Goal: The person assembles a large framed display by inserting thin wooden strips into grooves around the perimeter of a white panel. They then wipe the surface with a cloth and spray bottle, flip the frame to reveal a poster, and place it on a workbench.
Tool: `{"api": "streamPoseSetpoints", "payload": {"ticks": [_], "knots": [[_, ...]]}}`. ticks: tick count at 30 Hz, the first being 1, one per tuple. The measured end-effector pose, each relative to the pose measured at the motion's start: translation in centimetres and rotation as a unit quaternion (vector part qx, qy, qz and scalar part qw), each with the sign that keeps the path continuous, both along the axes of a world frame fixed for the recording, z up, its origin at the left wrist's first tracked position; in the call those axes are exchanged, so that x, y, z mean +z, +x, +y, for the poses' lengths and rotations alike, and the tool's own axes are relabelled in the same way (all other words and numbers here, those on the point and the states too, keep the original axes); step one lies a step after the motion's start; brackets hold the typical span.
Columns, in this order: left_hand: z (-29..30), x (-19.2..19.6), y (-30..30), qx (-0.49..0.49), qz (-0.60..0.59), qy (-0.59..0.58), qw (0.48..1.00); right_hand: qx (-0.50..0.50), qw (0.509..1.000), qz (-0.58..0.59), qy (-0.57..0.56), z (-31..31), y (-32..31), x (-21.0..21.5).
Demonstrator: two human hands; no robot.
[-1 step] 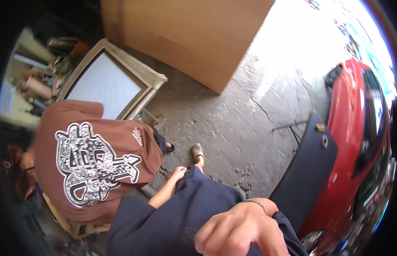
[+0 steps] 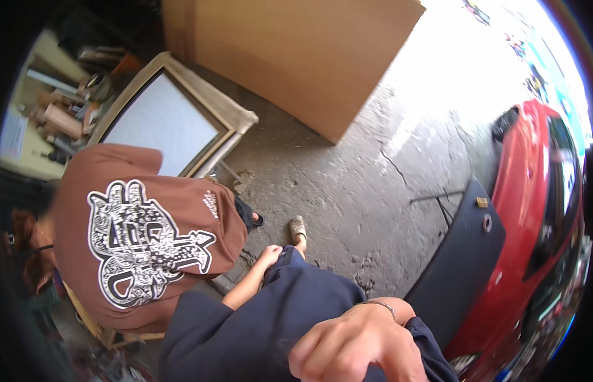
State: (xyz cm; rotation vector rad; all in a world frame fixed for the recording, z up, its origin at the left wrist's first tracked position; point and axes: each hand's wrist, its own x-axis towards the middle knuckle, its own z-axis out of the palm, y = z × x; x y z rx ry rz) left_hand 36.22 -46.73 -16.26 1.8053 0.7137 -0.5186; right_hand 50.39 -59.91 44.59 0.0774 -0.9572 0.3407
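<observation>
My left hand (image 2: 270,256) rests on the hem of my dark blue shorts (image 2: 289,275), by my knee. Its fingers are too small and too turned away to read. Close to the camera is my right hand (image 2: 357,347), with a thin bracelet (image 2: 384,307) on the wrist. Its fingers are curled in, and their tips and anything inside them are hidden. A beige clog (image 2: 298,227) shows on one foot. To my left sits or leans a person in a brown T-shirt (image 2: 182,204) with a black-and-white print on the back.
Beyond the person stands a padded frame with a white panel (image 2: 172,118). A large brown board (image 2: 284,57) rises ahead. To the right, a dark board (image 2: 459,254) bearing a tape roll (image 2: 486,222) sits beside a red car (image 2: 522,184). Cracked concrete floor (image 2: 347,191) lies between.
The view has shifted slightly, so the car, boards and frame sit a little farther right in the picture. Both my hands keep the same pose.
</observation>
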Motion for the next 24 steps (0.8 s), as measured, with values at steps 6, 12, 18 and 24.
{"api": "streamPoseSetpoints", "payload": {"ticks": [6,12,18,24], "knots": [[4.8,4.7,8.9,0.127,-0.021,-0.001,0.992,0.115,0.993,-0.003,-0.007,6.6,5.2,1.0],[6.4,3.7,13.2,0.126,-0.003,0.058,0.990,0.175,0.981,-0.056,-0.059,8.5,13.9,-0.8],[7.8,-1.3,18.1,0.125,0.018,0.041,0.991,0.136,0.988,-0.063,-0.027,11.1,26.0,-4.1],[6.5,-4.4,28.7,0.286,0.109,-0.015,0.952,0.224,0.951,-0.196,-0.078,12.2,43.9,-3.1]]}}
